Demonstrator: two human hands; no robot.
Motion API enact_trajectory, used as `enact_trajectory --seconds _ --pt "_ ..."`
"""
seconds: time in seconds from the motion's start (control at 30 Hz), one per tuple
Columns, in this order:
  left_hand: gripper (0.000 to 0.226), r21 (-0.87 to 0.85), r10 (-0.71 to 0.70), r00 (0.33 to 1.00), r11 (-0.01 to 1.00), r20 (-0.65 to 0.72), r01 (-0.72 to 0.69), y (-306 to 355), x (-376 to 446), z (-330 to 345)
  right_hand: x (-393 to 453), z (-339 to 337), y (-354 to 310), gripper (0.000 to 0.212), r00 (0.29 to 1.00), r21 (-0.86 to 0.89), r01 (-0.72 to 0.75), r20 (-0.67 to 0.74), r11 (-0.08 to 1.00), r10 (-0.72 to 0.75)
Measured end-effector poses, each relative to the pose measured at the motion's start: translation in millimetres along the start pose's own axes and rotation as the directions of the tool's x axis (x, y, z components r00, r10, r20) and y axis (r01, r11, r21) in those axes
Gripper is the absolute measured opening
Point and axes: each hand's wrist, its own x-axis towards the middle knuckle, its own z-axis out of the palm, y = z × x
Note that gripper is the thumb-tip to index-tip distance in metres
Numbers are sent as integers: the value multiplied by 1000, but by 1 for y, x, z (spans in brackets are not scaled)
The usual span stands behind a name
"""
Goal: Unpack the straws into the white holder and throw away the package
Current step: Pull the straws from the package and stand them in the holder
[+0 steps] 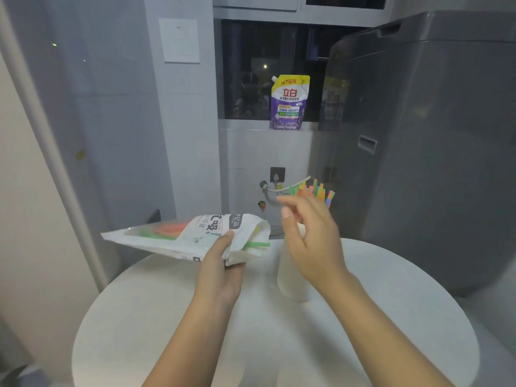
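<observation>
Left hand [223, 263] grips the straw package [190, 236] near its open end, thumb on top, fingers curled underneath; package is held off the round white table [167, 317], roughly level, closed end pointing away to the left of the white holder [290, 277]. Orange and green straws show through the package's clear part, and one green straw [255, 244] pokes out of the open end toward the holder. Holder stands upright on the table, right of the package, mostly hidden behind the right hand [312, 241]. A bunch of coloured straws [315, 189] sticks up out of the holder's top, tips fanned out above the fingers. Right hand is in front of the holder's upper part, fingers loosely spread and slightly bent, holding nothing; cannot tell if it touches the holder or the straws. Behind the holder: a wall socket [277, 174] with a cable, a purple-yellow detergent pouch [289, 103] on the window ledge above it, a grey appliance [432, 135] to the holder's right.
</observation>
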Motion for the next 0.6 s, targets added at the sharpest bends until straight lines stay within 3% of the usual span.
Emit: enact_trajectory --seconds 0.1,0.17,0.23,0.33,0.4,0.47,0.6 --pt "30 85 39 998 995 41 -42 3 -3 0 -22 13 3 25 993 127 -112 53 985 106" --pt "38 190 90 995 977 45 -97 5 -4 -1 -30 21 7 19 953 266 -302 112 916 281" --pt "41 312 157 984 934 85 -176 8 -5 -2 -34 29 12 13 838 362 -546 245 756 488" --pt "43 425 205 964 867 171 -260 13 -5 -1 -35 36 14 25 549 387 -835 541 390 638" --pt "41 467 203 957 839 207 -279 13 -6 0 -36 38 12 40 464 463 -871 660 167 590" --pt "41 489 187 959 829 215 -271 10 -6 -2 -37 38 10 45 452 521 -853 711 29 539" --pt "47 487 186 957 829 224 -275 4 -6 -3 -36 39 6 39 403 521 -853 705 -41 584"
